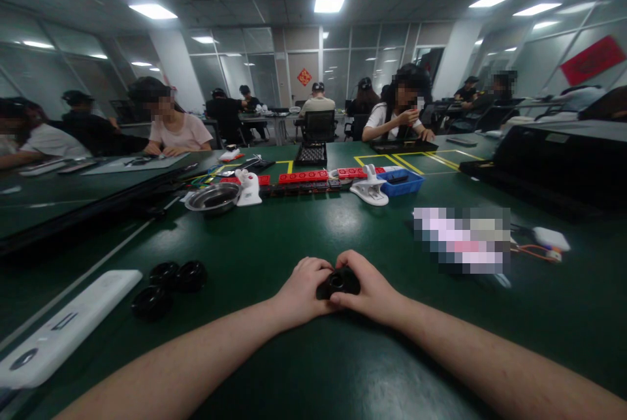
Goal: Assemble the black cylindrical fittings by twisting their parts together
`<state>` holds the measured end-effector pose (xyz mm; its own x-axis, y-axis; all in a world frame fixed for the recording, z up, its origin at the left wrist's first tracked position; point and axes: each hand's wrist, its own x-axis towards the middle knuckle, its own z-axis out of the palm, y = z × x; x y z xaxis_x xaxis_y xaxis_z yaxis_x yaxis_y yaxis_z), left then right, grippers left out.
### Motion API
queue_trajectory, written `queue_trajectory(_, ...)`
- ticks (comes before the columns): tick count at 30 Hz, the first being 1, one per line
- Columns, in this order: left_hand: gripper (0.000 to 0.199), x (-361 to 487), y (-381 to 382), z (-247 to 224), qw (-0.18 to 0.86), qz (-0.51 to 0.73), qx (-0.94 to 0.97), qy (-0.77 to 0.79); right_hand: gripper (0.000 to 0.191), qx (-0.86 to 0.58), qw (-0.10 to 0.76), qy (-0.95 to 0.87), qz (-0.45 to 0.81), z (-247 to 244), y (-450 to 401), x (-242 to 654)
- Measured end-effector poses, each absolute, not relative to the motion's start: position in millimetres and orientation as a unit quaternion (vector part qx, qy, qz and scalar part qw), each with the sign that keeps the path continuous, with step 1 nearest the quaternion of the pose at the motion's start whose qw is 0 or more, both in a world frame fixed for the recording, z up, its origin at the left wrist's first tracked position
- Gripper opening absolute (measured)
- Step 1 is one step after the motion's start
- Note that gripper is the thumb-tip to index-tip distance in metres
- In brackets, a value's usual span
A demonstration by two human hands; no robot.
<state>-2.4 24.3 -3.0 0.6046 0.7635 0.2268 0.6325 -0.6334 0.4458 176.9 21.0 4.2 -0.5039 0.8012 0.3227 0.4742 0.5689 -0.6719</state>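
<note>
Both hands are closed around one black round piece with a hole in its middle (337, 281), close to the green table's surface. My left hand (306, 286) wraps its left side. On the right side, my right hand (369, 289) grips it with thumb and fingers. The fingers partly hide the piece, and its exact kind does not show. Three glossy black round pieces sit grouped to the left of my hands, among them a front one (151, 302) and a right one (191, 275). They look similar to the held piece.
A long white plastic panel (93, 315) lies at left. Ahead stand a metal bowl (213, 208), white clips (369, 188), red strips (304, 176) and a blue tray (406, 185). A blurred-out item (460, 240) and a black case (548, 165) are at right. People sit across the table.
</note>
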Motion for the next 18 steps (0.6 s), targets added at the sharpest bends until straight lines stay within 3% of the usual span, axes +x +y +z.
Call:
queue_trajectory(8, 0.044, -3, 25, -4, 0.163, 0.206, 0.876, 0.403, 0.019, -0.313, 0.331, -0.849, 0.266, 13, 20, 175)
queue_trajectory(11, 0.045, -4, 26, -5, 0.170, 0.208, 0.877, 0.399, 0.028, -0.277, 0.335, -0.854, 0.287, 14, 18, 177)
queue_trajectory(15, 0.048, -5, 27, -5, 0.184, 0.223, 0.873, 0.394, 0.039, -0.332, 0.340, -0.833, 0.284, 7, 19, 178)
queue_trajectory(18, 0.043, -5, 26, -4, 0.188, 0.229, 0.871, 0.392, 0.033, -0.376, 0.334, -0.824, 0.262, 6, 21, 176)
